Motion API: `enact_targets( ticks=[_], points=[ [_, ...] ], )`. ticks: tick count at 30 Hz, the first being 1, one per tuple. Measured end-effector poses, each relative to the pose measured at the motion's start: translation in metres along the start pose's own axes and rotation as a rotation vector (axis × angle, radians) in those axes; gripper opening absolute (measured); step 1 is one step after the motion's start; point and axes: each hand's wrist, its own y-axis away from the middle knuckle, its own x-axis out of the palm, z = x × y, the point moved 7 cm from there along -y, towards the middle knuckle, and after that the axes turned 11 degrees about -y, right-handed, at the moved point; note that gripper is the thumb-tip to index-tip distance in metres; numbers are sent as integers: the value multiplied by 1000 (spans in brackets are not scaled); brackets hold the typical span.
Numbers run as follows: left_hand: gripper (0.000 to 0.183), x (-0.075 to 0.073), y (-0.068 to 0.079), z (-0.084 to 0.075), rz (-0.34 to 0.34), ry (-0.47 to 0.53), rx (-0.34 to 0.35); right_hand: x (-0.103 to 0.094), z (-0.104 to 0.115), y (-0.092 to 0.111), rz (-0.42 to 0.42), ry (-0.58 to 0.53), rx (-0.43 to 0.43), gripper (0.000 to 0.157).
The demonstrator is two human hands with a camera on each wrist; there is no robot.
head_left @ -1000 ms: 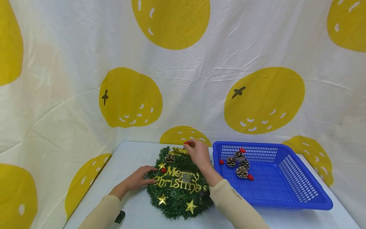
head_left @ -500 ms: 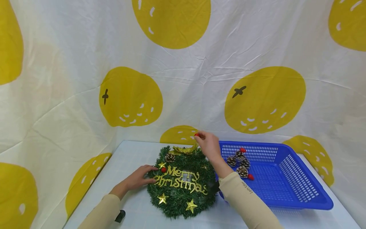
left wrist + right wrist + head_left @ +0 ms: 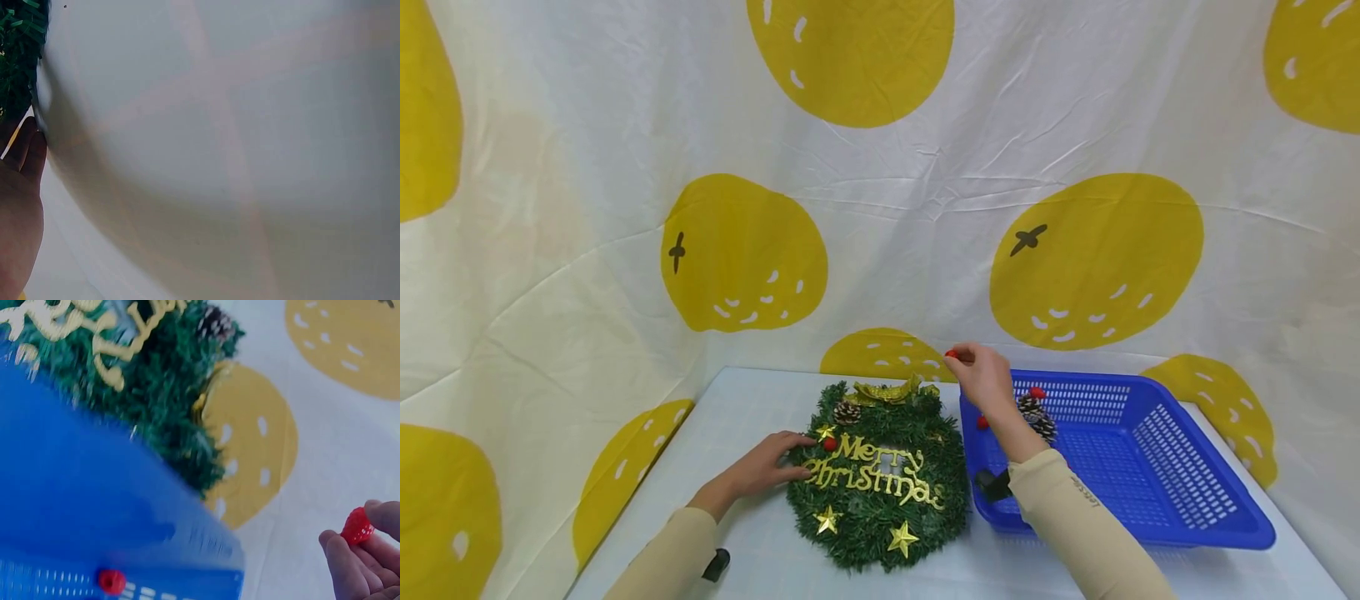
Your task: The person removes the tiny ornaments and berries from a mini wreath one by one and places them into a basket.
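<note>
A green tinsel wreath (image 3: 857,537) lies on the table, bearing gold "Merry Christmas" lettering (image 3: 876,472), gold stars (image 3: 902,539), a pine cone (image 3: 847,412), a gold bow (image 3: 883,392) and one red berry (image 3: 830,444). My left hand (image 3: 763,468) rests at the wreath's left edge, fingers relaxed over the foliage. In the head view my right hand (image 3: 987,385) is raised by the basket's back left corner. Between its thumb and fingers it pinches a red artificial berry (image 3: 357,526), seen up close in the right wrist view.
A blue plastic basket (image 3: 1120,467) stands right of the wreath. Inside are pine cones (image 3: 1037,417) and red berries (image 3: 1037,392), partly hidden by my right forearm. A white cloth printed with yellow fruit (image 3: 1097,262) hangs behind the white table (image 3: 752,400).
My right hand has moved right, from above the wreath's top to the basket's left corner, carrying the pinched berry. The left hand has stayed in place on the wreath.
</note>
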Motion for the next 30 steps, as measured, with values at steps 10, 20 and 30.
enact_targets(
  ticks=[10, 20, 30],
  points=[
    [55, 0, 1, -4, 1, 7, 10, -35, -30, 3, -21, 77, 25, 36],
    [56, 1, 2, -3, 4, 3, 1, -68, -58, 8, -22, 159, 68, 34],
    [56, -2, 2, -6, -1, -2, 0, -88, -78, 12, -13, 205, 114, 38]
  ],
)
